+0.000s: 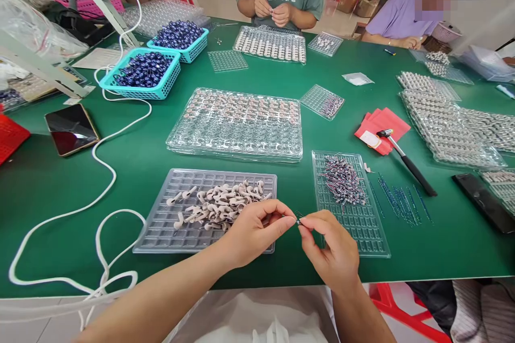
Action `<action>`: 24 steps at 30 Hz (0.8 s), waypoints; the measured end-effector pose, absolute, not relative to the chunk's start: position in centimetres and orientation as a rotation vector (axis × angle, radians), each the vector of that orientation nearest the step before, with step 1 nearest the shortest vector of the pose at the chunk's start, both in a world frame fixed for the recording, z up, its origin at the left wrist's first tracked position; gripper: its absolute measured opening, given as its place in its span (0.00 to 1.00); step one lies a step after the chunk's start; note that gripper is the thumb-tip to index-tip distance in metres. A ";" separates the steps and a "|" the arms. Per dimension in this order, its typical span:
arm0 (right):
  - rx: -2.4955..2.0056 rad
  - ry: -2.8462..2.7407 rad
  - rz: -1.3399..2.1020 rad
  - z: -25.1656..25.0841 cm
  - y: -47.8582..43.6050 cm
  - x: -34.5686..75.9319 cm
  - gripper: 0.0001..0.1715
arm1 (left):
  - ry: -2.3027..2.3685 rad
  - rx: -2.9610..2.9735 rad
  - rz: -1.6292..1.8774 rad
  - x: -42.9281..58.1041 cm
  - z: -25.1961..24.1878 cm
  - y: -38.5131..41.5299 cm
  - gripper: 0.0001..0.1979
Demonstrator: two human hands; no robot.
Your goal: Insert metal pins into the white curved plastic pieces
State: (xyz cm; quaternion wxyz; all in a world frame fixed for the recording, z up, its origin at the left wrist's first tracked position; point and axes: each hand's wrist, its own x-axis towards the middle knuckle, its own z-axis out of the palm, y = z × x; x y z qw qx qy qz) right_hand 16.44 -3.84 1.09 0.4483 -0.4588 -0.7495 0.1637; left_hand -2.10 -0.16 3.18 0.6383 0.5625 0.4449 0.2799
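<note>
Left hand point(257, 233) and right hand point(333, 246) both pinching a tiny part point(298, 221), wired I think (super small), just right of the grey tray point(155, 230) holding earbud shells point(221, 204).

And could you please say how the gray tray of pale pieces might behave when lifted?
The gray tray looks like thin molded plastic, so it's probably light and may flex. The loosely heaped pale pieces would likely slide if tilted.
</note>
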 end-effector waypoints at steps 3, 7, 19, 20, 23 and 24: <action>-1.129 -1.881 0.429 0.9 -3.8 16.5 0.14 | 1.022 1.294 0.640 -2.1 3.1 -0.2 0.11; -1.133 -1.877 0.530 0.8 -3.8 16.5 0.12 | 1.001 1.191 0.596 -2.1 3.3 0.1 0.11; -1.088 -1.613 0.852 0.7 -4.3 16.7 0.09 | 0.842 0.838 0.583 -2.0 2.5 0.2 0.15; -1.087 -1.599 0.861 0.7 -4.3 16.7 0.09 | 0.832 0.830 0.592 -1.9 2.5 0.2 0.15; -1.064 -1.564 0.886 0.7 -4.3 16.8 0.09 | 0.817 0.827 0.606 -1.8 2.7 0.2 0.14; -1.057 -1.553 0.897 0.7 -4.3 16.8 0.09 | 0.816 0.832 0.609 -1.7 2.7 0.2 0.14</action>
